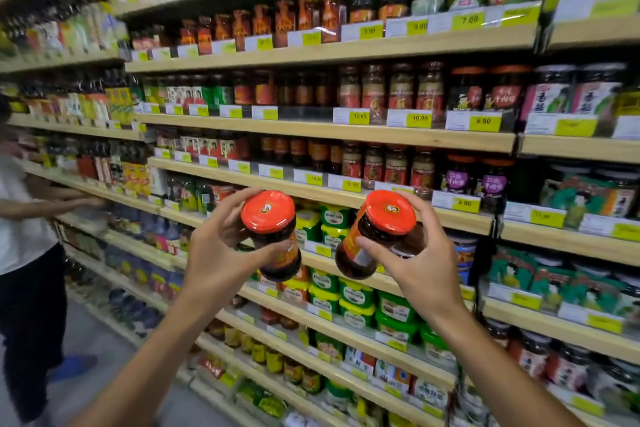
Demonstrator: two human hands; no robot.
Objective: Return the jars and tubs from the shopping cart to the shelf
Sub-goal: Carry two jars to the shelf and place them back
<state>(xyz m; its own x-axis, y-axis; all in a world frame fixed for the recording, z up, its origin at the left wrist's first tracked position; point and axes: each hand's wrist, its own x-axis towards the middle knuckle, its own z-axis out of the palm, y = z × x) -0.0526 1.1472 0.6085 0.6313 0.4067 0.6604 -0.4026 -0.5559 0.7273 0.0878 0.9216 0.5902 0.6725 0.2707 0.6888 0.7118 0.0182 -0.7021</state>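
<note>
I hold two dark sauce jars with red lids up in front of the shelves. My left hand (218, 250) grips the left jar (273, 236), which is tilted with its lid toward me. My right hand (415, 260) grips the right jar (377, 232), also tilted with its lid facing me. Both jars hang in the air in front of the wooden shelf (311, 189) at about chest height, apart from each other. The shopping cart is out of view.
Wooden shelves hold rows of jars (398, 94), green tubs (346, 295) and packets, with yellow price tags (481, 123) along the edges. A person in a white top (24, 225) stands at the left, reaching toward a shelf. Grey floor lies at lower left.
</note>
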